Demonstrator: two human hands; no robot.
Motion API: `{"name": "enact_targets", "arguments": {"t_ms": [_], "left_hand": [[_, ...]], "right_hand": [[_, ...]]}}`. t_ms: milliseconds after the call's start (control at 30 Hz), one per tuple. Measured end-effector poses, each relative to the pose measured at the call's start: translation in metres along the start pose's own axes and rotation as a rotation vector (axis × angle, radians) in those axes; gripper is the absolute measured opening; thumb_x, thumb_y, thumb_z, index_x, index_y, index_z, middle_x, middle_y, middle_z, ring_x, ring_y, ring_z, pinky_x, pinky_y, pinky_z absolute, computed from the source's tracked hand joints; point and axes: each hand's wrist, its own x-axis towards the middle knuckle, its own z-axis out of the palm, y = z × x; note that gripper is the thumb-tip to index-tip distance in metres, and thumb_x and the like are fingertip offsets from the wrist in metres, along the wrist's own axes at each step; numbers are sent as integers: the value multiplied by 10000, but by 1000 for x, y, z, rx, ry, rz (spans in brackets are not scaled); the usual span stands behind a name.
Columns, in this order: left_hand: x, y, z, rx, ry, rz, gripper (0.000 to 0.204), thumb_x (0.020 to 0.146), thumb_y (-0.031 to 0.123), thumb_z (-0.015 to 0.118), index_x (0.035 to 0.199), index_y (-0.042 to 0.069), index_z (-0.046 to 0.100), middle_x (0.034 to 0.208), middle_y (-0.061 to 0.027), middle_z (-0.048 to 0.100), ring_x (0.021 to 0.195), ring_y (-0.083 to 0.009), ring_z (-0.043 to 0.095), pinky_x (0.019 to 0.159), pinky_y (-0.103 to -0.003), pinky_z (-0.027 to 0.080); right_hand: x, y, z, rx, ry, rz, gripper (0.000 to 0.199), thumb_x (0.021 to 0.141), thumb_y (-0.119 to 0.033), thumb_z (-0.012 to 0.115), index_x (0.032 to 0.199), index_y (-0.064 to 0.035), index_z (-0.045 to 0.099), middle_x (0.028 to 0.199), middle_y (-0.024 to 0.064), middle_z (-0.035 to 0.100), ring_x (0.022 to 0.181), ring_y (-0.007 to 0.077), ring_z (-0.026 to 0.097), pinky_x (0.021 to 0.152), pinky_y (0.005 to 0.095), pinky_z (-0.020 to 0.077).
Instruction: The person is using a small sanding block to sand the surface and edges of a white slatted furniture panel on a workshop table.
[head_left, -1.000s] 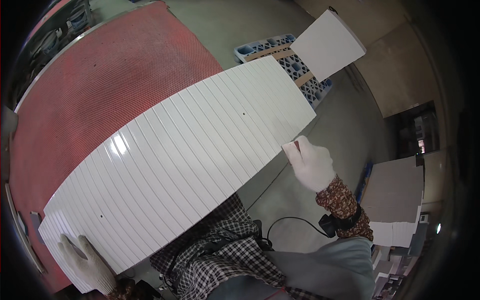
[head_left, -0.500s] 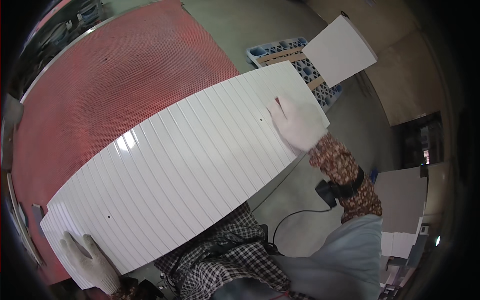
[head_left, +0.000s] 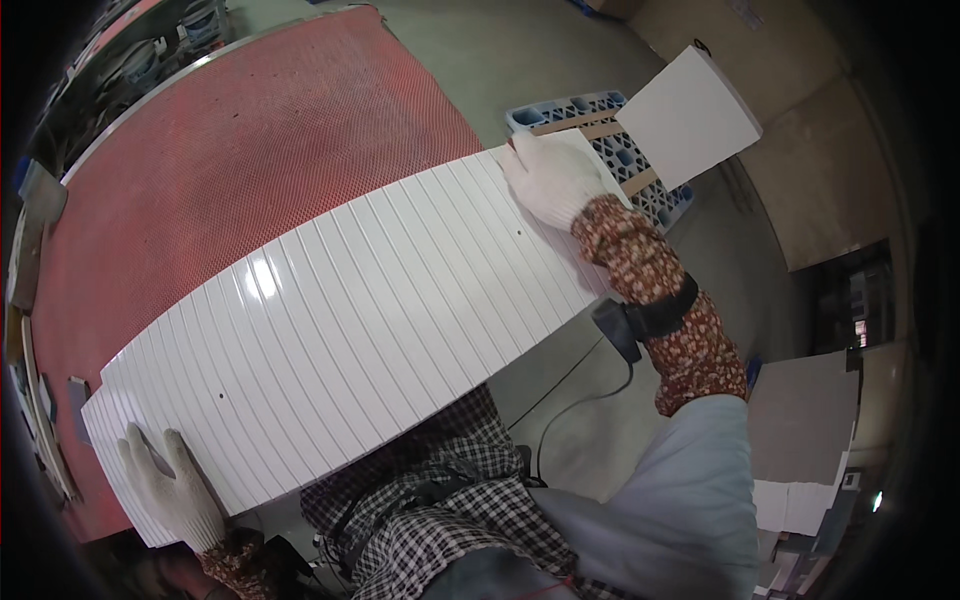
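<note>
Saw bluish tubs (head_left: 200,25) toward ten o'clock, with unclear contents. Since a second ago, moved gloved right hand (head_left: 550,182) to the far edge of the grooved panel (head_left: 370,310) at one, pinching a reddish piece (head_left: 511,144); kept gloved left hand (head_left: 178,495) flat on it at eight, grasping nothing. Found panel glossy white, spanning eight to one, overlapping red mesh-textured mat (head_left: 280,150).

Over here, the grooved panel (head_left: 340,310) is white, ruled with pale grey lines, and the mesh mat (head_left: 260,150) a faded red. The knit gloves (head_left: 553,180) are off-white, the sleeve covers (head_left: 615,245) brown flecked with cream, the apron (head_left: 450,520) checked black and white. Blue colours the plastic pallet (head_left: 524,117), crossed by tan strips (head_left: 598,130).
</note>
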Motion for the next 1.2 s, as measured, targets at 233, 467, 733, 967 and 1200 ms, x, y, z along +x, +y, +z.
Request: {"name": "enact_targets", "arguments": {"t_ms": [233, 467, 733, 967, 1200], "left_hand": [[2, -7, 8, -48, -1, 10, 630, 1033, 385, 608, 1493, -30, 493, 1585, -295, 409, 1483, -408, 390, 1218, -440, 313], [0, 0, 0, -4, 26, 8, 592, 1014, 350, 641, 1469, -10, 526, 1555, -303, 441, 1446, -431, 431, 1192, -467, 351], [4, -5, 9, 46, -13, 35, 657, 1035, 450, 572, 1484, -24, 506, 1571, -308, 421, 1470, -429, 402, 1215, -450, 315], [6, -6, 4, 42, 6, 25, 596, 1012, 336, 643, 1463, -33, 518, 1548, -313, 442, 1450, -437, 422, 1196, -467, 347], [5, -5, 8, -6, 29, 14, 586, 1000, 302, 662, 1456, -38, 523, 1543, -323, 442, 1446, -440, 426, 1194, -471, 348]], "right_hand": [[-135, 41, 8, 96, -40, -10, 385, 1066, -367, 450, 1069, -12, 599, 754, 230, 676, 713, 420, 686, 677, 551, 535], [-212, 49, 18, -98, -281, 101, 304, 1049, -329, 524, 1006, -40, 606, 698, 185, 667, 671, 397, 686, 624, 510, 538], [-194, 62, 22, 82, 133, 132, 313, 1052, -341, 546, 980, -43, 608, 723, 174, 673, 696, 400, 682, 626, 499, 522], [-183, 54, 21, 103, 99, 122, 328, 1056, -357, 517, 1007, -45, 607, 721, 176, 678, 703, 391, 689, 649, 503, 533], [-123, 55, 17, 37, 78, 26, 351, 1052, -366, 490, 1025, -41, 620, 746, 211, 685, 719, 412, 692, 683, 540, 533]]}}
